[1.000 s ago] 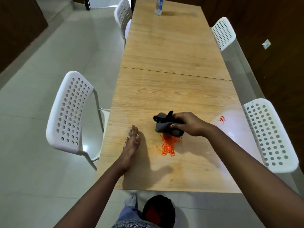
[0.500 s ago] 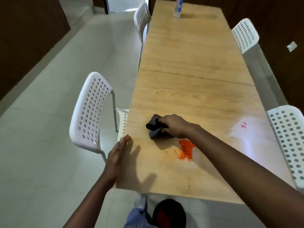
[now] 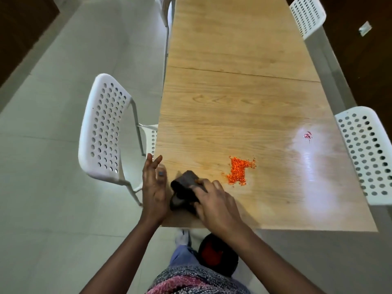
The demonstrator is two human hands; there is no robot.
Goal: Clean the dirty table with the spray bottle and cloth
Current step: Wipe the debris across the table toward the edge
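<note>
- The table (image 3: 244, 98) is showing smooth wood grain, shining glossy towards 3 o'clock.
- The chair (image 3: 104, 128) is looking like smooth white plastic.
- The cloth (image 3: 184, 183) is looking matt.

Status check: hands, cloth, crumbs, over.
Right hand grips dark grey cloth at near left table corner. Left hand open at table edge. Orange crumb pile unswept, right of cloth. Nothing blocking.

It looked like a dining or meeting room. A long wood-grain desk (image 3: 244, 98), made of two tops butted end to end, ran down the room with white perforated plastic chairs (image 3: 106, 132) on both sides. The floor (image 3: 63, 81) was pale large tiles and the walls (image 3: 364, 66) dark wood panelling.
</note>
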